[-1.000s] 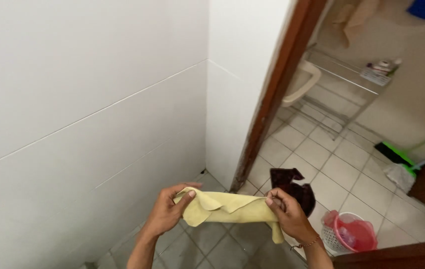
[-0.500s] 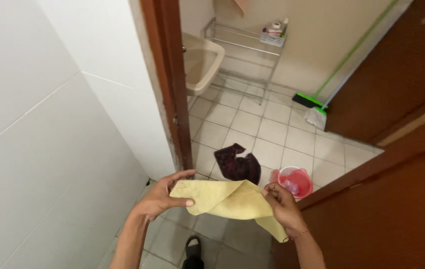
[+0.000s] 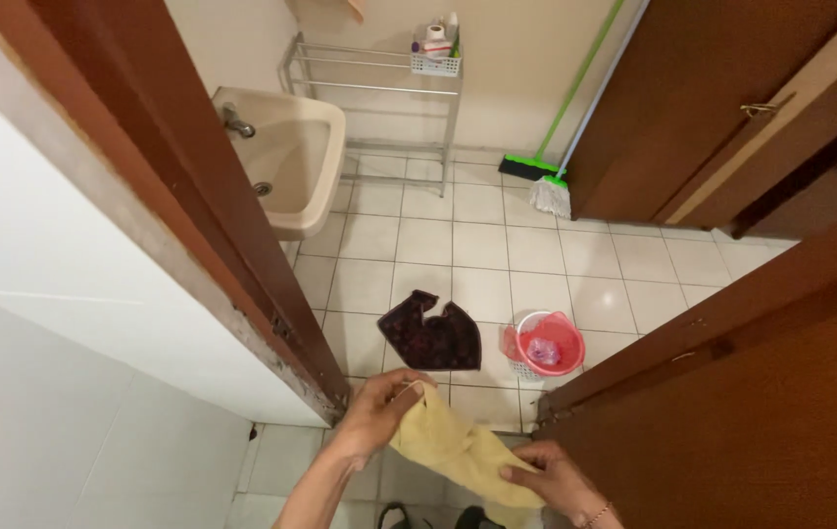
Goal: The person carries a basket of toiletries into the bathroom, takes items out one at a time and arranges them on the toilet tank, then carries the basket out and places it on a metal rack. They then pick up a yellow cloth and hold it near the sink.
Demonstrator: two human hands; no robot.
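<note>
Since a moment ago the view has swung through the doorway, and the yellow cloth (image 3: 453, 449) has gone from stretched level to slanting. The pink basket (image 3: 548, 343) on the floor holds crumpled plastic. The cloth runs from upper left to lower right. Left hand (image 3: 381, 407) pinches its top corner with closed fingers; right hand (image 3: 554, 480) grips the lower end.

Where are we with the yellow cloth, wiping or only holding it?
Nothing looks wiped or put down. In hand: the left hand pinches the yellow cloth at its upper corner, and the right hand grips its lower end, at the doorway. Untouched on the tiled floor: the dark mat, the pink basket and, further off, the mop.
</note>
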